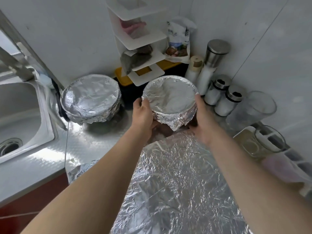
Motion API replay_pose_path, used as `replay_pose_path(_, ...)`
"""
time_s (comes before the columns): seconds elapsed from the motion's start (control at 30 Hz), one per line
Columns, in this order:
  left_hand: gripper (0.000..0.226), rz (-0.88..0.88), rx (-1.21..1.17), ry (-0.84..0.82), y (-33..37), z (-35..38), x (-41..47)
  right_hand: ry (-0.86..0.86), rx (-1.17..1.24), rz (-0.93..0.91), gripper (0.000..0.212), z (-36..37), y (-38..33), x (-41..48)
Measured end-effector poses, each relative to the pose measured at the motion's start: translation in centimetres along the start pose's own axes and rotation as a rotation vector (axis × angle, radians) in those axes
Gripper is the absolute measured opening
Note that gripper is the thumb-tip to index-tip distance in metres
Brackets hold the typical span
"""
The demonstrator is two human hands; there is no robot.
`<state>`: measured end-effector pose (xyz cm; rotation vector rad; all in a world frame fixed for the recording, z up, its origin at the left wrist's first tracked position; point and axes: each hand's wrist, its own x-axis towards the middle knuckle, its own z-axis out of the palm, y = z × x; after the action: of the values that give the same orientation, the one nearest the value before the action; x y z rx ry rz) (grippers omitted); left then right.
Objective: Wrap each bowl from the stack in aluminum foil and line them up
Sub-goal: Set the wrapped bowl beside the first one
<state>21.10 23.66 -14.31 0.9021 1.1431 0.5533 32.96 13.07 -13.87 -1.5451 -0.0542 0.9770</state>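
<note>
Foil-wrapped bowl (170, 98) between hands (143, 114) (201, 115), covered mouth upward

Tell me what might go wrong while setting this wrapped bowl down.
1. The loose foil flap under the held bowl may snag or unfold on landing.
2. The right hand is close to the two shakers; swinging right could topple them.

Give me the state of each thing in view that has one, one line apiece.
Held bowl: wrapped in foil, tilted toward the person.
Left hand: grips the bowl's left side.
Right hand: grips its right side.
Set-down bowl: wrapped in foil, resting on the counter beside the sink.
Foil sheet: spread flat, crinkled.
Shakers: upright, capped.
</note>
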Motion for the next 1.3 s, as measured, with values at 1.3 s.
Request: replay_pose_path(1.3,0.037,0.512,1.291,-0.499,-9.5,-8.2,-17.5,-0.026,-1.068,-0.218,0.064,-5.2,6.4,-15.0)
